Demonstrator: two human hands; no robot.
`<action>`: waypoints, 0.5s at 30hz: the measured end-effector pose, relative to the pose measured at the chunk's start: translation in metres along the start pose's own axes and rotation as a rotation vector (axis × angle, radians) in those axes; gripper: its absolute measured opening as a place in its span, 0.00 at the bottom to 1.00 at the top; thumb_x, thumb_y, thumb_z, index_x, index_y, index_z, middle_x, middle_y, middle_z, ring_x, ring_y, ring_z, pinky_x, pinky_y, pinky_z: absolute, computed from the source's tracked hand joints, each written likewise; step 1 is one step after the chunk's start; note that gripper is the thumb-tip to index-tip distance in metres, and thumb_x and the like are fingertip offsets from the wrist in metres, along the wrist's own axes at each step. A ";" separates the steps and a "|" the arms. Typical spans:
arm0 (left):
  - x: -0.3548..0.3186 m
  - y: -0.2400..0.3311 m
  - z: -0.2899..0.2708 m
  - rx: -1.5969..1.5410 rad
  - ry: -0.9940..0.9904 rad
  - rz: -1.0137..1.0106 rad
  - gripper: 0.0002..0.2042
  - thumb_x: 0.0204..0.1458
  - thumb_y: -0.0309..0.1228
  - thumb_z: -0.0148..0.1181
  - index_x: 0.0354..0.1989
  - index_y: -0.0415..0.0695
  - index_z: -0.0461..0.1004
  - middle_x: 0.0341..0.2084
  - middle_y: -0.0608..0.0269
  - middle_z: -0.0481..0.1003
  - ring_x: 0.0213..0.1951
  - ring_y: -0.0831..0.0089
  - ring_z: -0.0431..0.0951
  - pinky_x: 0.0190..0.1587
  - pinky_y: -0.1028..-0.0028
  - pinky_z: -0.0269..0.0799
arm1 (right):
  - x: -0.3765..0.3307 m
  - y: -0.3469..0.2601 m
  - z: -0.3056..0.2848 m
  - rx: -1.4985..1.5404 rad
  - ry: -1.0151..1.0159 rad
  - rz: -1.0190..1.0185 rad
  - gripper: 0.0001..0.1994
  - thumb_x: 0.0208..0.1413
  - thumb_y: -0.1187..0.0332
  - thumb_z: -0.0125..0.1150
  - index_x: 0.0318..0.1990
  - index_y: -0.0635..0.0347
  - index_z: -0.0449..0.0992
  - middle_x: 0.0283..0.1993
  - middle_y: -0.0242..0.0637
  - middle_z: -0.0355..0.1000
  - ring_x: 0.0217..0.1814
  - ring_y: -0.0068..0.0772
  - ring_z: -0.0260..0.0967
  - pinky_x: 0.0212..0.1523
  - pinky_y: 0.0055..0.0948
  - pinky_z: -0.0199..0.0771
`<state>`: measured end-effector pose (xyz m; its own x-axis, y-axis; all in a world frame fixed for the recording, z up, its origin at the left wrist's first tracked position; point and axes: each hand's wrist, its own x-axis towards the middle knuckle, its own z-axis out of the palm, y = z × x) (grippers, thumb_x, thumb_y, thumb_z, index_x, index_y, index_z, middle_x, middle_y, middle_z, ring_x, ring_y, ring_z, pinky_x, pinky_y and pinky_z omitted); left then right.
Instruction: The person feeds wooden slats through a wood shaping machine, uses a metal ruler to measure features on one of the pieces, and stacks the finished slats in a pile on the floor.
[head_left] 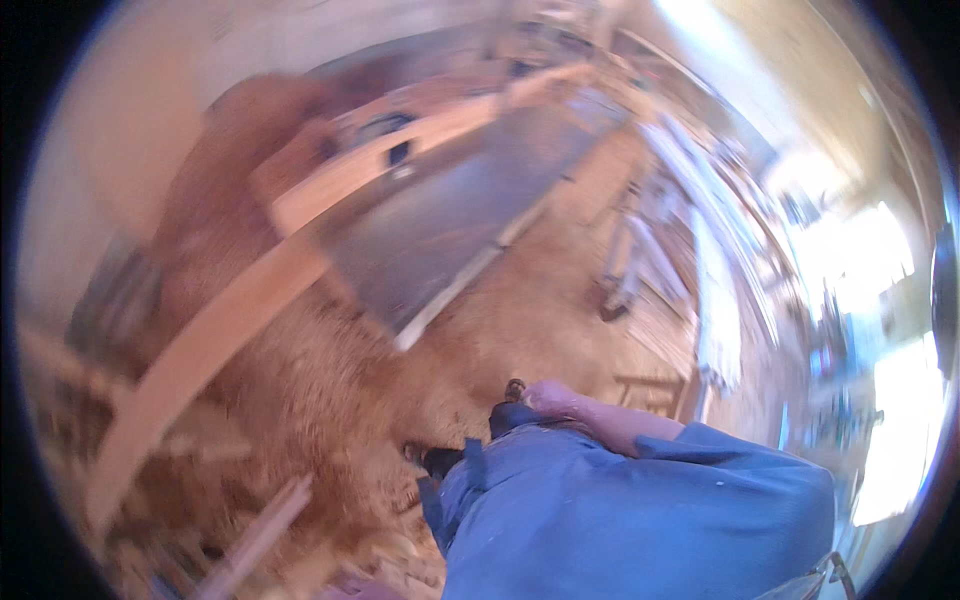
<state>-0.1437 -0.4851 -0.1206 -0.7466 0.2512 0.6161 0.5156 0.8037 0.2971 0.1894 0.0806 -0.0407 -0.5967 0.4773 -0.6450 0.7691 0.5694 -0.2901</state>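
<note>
The floor (570,260), brown and strewn with what looks like sawdust, spreads ahead of both hands and to their left. On it, ahead of the right hand and slightly left, the long grey table (440,230) reaches away, its pale-edged near corner closest but well apart from the hand. Beyond the table, farther left, rises a reddish-brown heap (225,170). A long board (200,370) runs along the table's far side and down past its near end, barring the left-hand side. Long pale boards (715,300) lie ahead of the right hand and to its right, narrowing the way there. The blue shirt (640,520) fills the space behind the right hand and hides what is under it. A low wooden stool (650,395) stands just to that hand's right, and a stick (255,540) lies far to its left. Two dark shoes show below, one (515,390) right beside the right hand (548,397) in view. That hand looks loosely curled, but blur hides whether it pinches anything. The left hand cannot be made out clearly, so its state cannot be told.
</note>
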 end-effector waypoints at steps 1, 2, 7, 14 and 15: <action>0.017 0.053 0.024 -0.141 -0.105 0.108 0.18 0.59 0.31 0.60 0.55 0.34 0.74 0.48 0.44 0.76 0.51 0.47 0.75 0.57 0.54 0.71 | -0.018 0.018 0.001 0.060 0.007 0.039 0.20 0.54 0.69 0.53 0.54 0.57 0.81 0.48 0.53 0.79 0.50 0.56 0.77 0.52 0.44 0.78; 0.035 0.097 0.047 -0.269 -0.197 0.242 0.19 0.59 0.33 0.60 0.55 0.34 0.74 0.49 0.44 0.76 0.52 0.46 0.74 0.57 0.53 0.70 | -0.037 0.034 0.009 0.168 0.085 0.129 0.20 0.54 0.69 0.53 0.53 0.58 0.81 0.47 0.53 0.80 0.49 0.56 0.78 0.51 0.44 0.78; 0.074 0.277 0.094 -0.643 -0.600 0.470 0.21 0.61 0.37 0.58 0.57 0.35 0.74 0.51 0.43 0.76 0.54 0.44 0.73 0.60 0.50 0.68 | -0.106 0.108 0.053 0.548 0.576 0.456 0.17 0.53 0.72 0.50 0.48 0.61 0.82 0.44 0.51 0.81 0.47 0.54 0.79 0.51 0.43 0.79; 0.151 0.405 0.077 -0.399 -0.606 0.661 0.12 0.56 0.36 0.64 0.46 0.46 0.82 0.40 0.56 0.82 0.39 0.57 0.82 0.44 0.62 0.78 | -0.122 0.185 0.046 0.905 0.961 0.740 0.14 0.57 0.72 0.52 0.46 0.62 0.82 0.50 0.52 0.79 0.55 0.51 0.77 0.57 0.42 0.75; 0.154 0.420 0.083 -0.434 -0.659 0.633 0.12 0.56 0.36 0.63 0.46 0.46 0.82 0.39 0.56 0.82 0.40 0.58 0.82 0.44 0.62 0.78 | -0.122 0.197 0.039 0.914 0.977 0.754 0.15 0.57 0.72 0.53 0.48 0.62 0.81 0.50 0.52 0.79 0.54 0.51 0.77 0.57 0.43 0.75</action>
<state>-0.0763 -0.0640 0.0387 -0.2987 0.9166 0.2656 0.9077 0.1869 0.3758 0.4225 0.1084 -0.0469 0.3528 0.9041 -0.2410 0.6071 -0.4172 -0.6763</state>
